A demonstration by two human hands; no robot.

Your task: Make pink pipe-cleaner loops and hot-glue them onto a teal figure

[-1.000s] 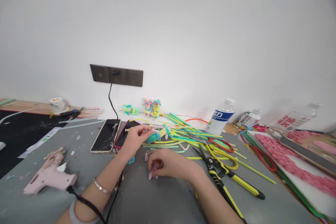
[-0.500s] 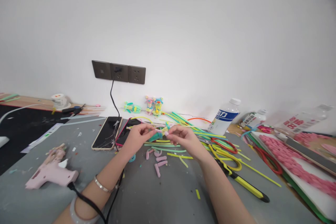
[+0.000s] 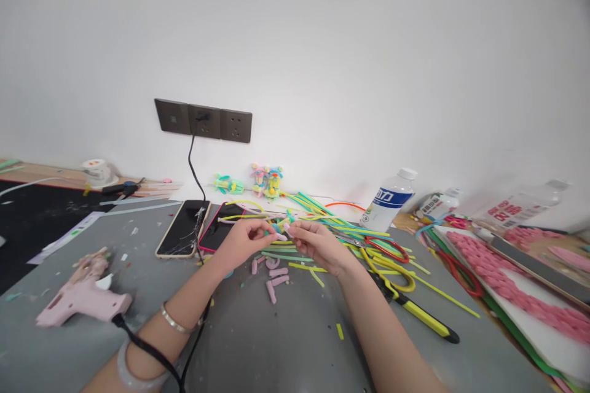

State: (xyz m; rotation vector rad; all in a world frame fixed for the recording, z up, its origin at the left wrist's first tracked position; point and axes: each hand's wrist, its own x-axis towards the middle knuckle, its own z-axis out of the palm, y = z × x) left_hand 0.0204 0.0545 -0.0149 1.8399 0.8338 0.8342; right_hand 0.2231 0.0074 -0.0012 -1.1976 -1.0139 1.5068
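Ahead of me, above the grey mat, both hands meet at a small teal and yellow pipe-cleaner figure (image 3: pixel 289 217). My left hand (image 3: pixel 246 242) is closed in a pinch at its left side; the fingers hide much of the figure. My right hand (image 3: pixel 319 247) pinches a short lilac pipe-cleaner piece (image 3: pixel 286 229) against or very near it; whether they touch I cannot tell. Another lilac end shows by the left fingertips. Several loose lilac pipe-cleaner pieces (image 3: pixel 278 281) lie on the mat below the hands.
A pink glue gun (image 3: pixel 83 301) with a black cord lies left, near a cracked phone (image 3: pixel 184 230). Yellow-handled pliers (image 3: pixel 426 316), red scissors (image 3: pixel 391 249) and long pipe cleaners (image 3: pixel 318 212) lie right. A bottle (image 3: pixel 389 199) and finished figures (image 3: pixel 266 181) stand by the wall.
The view has shifted slightly, so everything sits a little further left and higher. The teal part by my left fingers is now mostly hidden, and a lilac end shows there.
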